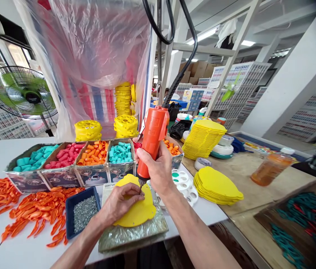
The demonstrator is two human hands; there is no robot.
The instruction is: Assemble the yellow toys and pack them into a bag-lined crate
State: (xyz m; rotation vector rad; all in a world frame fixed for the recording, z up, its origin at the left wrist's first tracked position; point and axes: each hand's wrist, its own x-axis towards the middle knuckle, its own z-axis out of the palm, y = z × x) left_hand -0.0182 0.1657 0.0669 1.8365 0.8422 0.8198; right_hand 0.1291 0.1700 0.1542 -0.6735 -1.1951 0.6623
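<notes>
Right hand: clenched round the lower barrel of an orange electric screwdriver, held upright and tilted a little, bit down on a yellow plastic plate. A black cable rises from the tool's top to overhead.

Left hand: fingers pinched together at the bit tip, resting on the plate; whether a screw is between them cannot be told.

Yellow plastic plate: lies on a greenish pad at the near edge of the white bench. Judged thin, stiff, light and smooth, so apt to slide; best pressed flat from above or taken by its rim. The screwdriver looks the heavier item, its barrel the natural hold.

Just left of the pad: blue tray of small screws. Further left, loose orange clips.

Behind the plate: row of cardboard boxes holding teal, pink and orange caps. A printed card beneath reads "DINOSA…"; the rest is covered.

Right of the hands: white palette piece, two stacks of yellow plates, a bottle of amber liquid.

Far left: a standing fan.
</notes>
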